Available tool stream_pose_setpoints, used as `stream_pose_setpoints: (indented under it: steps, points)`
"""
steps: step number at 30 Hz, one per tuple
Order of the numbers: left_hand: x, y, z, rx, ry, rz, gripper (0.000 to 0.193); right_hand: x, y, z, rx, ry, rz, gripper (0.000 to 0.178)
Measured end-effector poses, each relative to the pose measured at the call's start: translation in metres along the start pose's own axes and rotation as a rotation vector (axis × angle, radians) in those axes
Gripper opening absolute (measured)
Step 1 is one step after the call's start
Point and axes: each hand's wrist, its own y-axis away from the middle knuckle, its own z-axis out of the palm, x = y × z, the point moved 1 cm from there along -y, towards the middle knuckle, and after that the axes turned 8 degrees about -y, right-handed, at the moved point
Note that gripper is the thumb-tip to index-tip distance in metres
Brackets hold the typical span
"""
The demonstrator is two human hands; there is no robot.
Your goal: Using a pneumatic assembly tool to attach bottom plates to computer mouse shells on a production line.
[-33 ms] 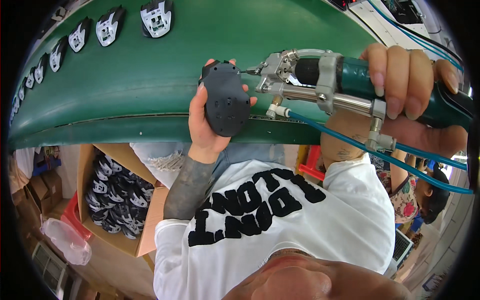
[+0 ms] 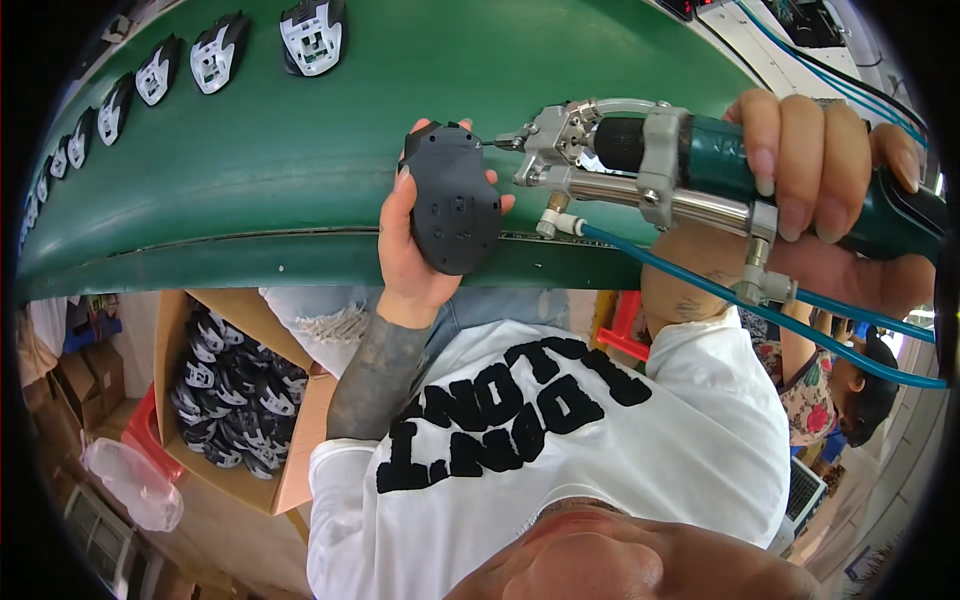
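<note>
A black computer mouse (image 2: pixel 452 205) lies underside up in my left hand (image 2: pixel 408 280), held over the near edge of the green belt surface (image 2: pixel 300 170). My thumb presses its left side and my fingertips show along its right. My right hand (image 2: pixel 815 165) is wrapped round a dark green power screwdriver (image 2: pixel 715 155) with a metal feed head and blue air hoses (image 2: pixel 690 280). The screwdriver lies nearly level, its thin tip at the upper right edge of the mouse. Whether the tip sits in a screw hole is too small to tell.
Several black-and-silver mouse parts (image 2: pixel 314 38) stand in a curved row along the belt's far left. Below left, a cardboard box (image 2: pixel 168 380) holds many similar parts. A clear plastic bag (image 2: pixel 130 480) hangs near it. Another person (image 2: pixel 815 400) is at the right.
The screwdriver's body and my right hand have shifted very slightly to the right. My left hand and the mouse stay in place.
</note>
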Motion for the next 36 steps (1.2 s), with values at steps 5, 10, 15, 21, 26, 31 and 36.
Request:
stream_pose_setpoints:
  steps: [5, 10, 15, 21, 26, 31, 36]
  points:
    - [0.000, 0.003, -0.001, 0.015, -0.065, -0.020, 0.056, 0.000, 0.000, -0.001, -0.061, -0.020, -0.023, 0.058]
    - [-0.001, 0.001, 0.000, -0.034, -0.048, -0.038, 0.057, 0.005, 0.002, 0.012, 0.088, 0.104, -0.127, 0.059]
    - [0.000, 0.003, 0.002, -0.015, -0.028, -0.040, 0.058, 0.002, 0.000, 0.006, 0.014, 0.041, 0.004, 0.058]
    - [0.001, 0.004, 0.001, -0.034, -0.044, -0.038, 0.058, 0.007, 0.001, 0.010, -0.008, 0.015, -0.023, 0.058]
    - [0.002, 0.011, 0.002, -0.031, -0.052, -0.026, 0.058, -0.009, 0.006, 0.009, 0.021, 0.002, -0.116, 0.043]
    - [-0.003, 0.015, 0.013, 0.200, -0.591, 0.252, 0.055, -0.015, 0.014, 0.009, 0.050, 0.015, -0.207, 0.029]
    - [-0.009, 0.015, 0.015, 0.128, -0.248, 0.025, 0.057, 0.005, 0.016, 0.011, 0.154, 0.133, -0.479, 0.017]
